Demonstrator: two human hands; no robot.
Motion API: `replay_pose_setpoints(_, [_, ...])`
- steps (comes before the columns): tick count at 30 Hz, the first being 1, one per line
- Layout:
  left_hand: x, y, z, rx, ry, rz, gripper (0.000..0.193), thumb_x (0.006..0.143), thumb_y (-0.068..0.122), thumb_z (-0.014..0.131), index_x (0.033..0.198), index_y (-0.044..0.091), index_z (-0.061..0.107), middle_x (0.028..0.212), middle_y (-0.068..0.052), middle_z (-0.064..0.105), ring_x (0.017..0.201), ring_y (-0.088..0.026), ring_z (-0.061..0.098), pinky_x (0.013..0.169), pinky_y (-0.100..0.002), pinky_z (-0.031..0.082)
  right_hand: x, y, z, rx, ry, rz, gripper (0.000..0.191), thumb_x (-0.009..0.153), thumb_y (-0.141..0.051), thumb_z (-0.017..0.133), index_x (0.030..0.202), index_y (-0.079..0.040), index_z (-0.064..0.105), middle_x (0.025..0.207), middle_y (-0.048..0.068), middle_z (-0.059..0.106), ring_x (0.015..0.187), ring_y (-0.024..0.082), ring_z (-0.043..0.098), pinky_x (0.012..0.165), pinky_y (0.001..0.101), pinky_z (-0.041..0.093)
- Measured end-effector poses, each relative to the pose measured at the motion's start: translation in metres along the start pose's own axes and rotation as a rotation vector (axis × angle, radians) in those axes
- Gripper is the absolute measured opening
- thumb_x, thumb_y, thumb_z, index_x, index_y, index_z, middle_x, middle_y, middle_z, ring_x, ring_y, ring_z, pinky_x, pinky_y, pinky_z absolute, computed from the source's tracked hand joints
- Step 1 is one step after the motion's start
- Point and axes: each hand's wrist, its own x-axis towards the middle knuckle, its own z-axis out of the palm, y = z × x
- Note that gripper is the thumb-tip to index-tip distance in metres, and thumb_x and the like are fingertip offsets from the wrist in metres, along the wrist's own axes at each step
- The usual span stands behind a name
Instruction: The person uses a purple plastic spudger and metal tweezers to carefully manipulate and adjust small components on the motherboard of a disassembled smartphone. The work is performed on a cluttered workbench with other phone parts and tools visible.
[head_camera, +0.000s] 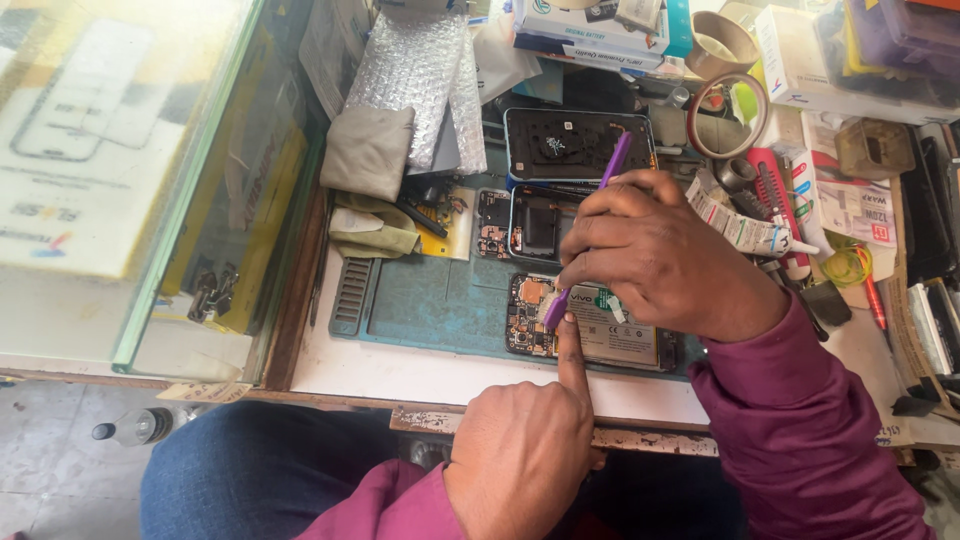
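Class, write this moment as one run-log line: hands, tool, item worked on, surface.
right hand: holds purple pry tool | left hand: index finger pressing opened phone | tool tip: at phone's circuit board | surface: teal work mat

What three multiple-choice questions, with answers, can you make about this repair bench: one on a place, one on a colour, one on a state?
1. The opened phone lies on:
A. blue-green mat
B. glass case
C. floor

2. The tool in the right hand is:
A. red
B. purple
C. white

3. The left hand:
A. grips a screwdriver
B. presses one fingertip on the phone
C. rests on a knee

Answers: 1 A, the mat shows beneath it. 2 B, its shaft is purple. 3 B, the index finger is extended and holds nothing.
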Motion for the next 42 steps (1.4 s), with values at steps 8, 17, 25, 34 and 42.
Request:
replay_pose_setpoints(8, [-0.0001, -0.0004, 0.001, -0.003, -0.017, -0.011, 0.118, 0.083, 0.038, 0.081, 0.151, -0.027, 0.011, 0.065, -0.02, 0.069, 0.057, -0.034, 0.072, 0.053, -0.045, 0.056, -0.0005, -0.0021, -0.0022, -0.053, 0.012, 0.013, 0.026, 0.077, -0.004, 0.07, 0.094, -0.021, 0.079, 0.107, -0.007, 0.072, 0.117, 0.019, 0.059, 0.111, 0.046, 0.029])
replay_pose_setpoints(17, [-0.0004, -0.0014, 0.0015, 0.004, -0.005, -0.002, 0.118, 0.081, 0.038, 0.081, 0.151, -0.027, 0.012, 0.064, -0.02, 0.069, 0.057, -0.035, 0.071, 0.052, -0.045, 0.056, 0.0014, -0.0026, -0.0023, -0.055, 0.012, -0.001, 0.027, 0.075, -0.004, 0.07, 0.095, -0.021, 0.079, 0.107, -0.007, 0.072, 0.117, 0.019, 0.059, 0.112, 0.0459, 0.028])
replay_pose_setpoints(25, [-0.0001, -0.0005, 0.0003, -0.008, -0.028, -0.012, 0.121, 0.08, 0.04, 0.083, 0.151, -0.027, 0.011, 0.065, -0.02, 0.069, 0.058, -0.034, 0.072, 0.053, -0.045, 0.057, 0.0009, -0.0023, -0.005, -0.075, 0.016, 0.025, 0.027, 0.076, -0.003, 0.07, 0.094, -0.021, 0.079, 0.106, -0.008, 0.072, 0.116, 0.019, 0.059, 0.11, 0.0464, 0.028])
replay_pose_setpoints(34, [0.0001, 0.0003, -0.0005, -0.001, -0.023, -0.004, 0.12, 0.08, 0.04, 0.083, 0.15, -0.027, 0.012, 0.065, -0.02, 0.069, 0.058, -0.034, 0.072, 0.054, -0.044, 0.057, 0.0012, -0.0025, -0.0038, -0.076, 0.033, 0.003, 0.03, 0.075, -0.001, 0.071, 0.095, -0.021, 0.078, 0.107, -0.006, 0.072, 0.116, 0.02, 0.059, 0.11, 0.0478, 0.029])
replay_pose_setpoints(42, [0.0001, -0.0001, -0.0004, 0.004, -0.01, -0.007, 0.12, 0.08, 0.041, 0.083, 0.15, -0.027, 0.012, 0.065, -0.02, 0.069, 0.059, -0.034, 0.072, 0.054, -0.044, 0.057, 0.0021, -0.0034, -0.0047, -0.066, 0.043, 0.001, 0.03, 0.072, -0.001, 0.072, 0.094, -0.02, 0.077, 0.106, -0.005, 0.071, 0.116, 0.022, 0.059, 0.11, 0.0493, 0.029])
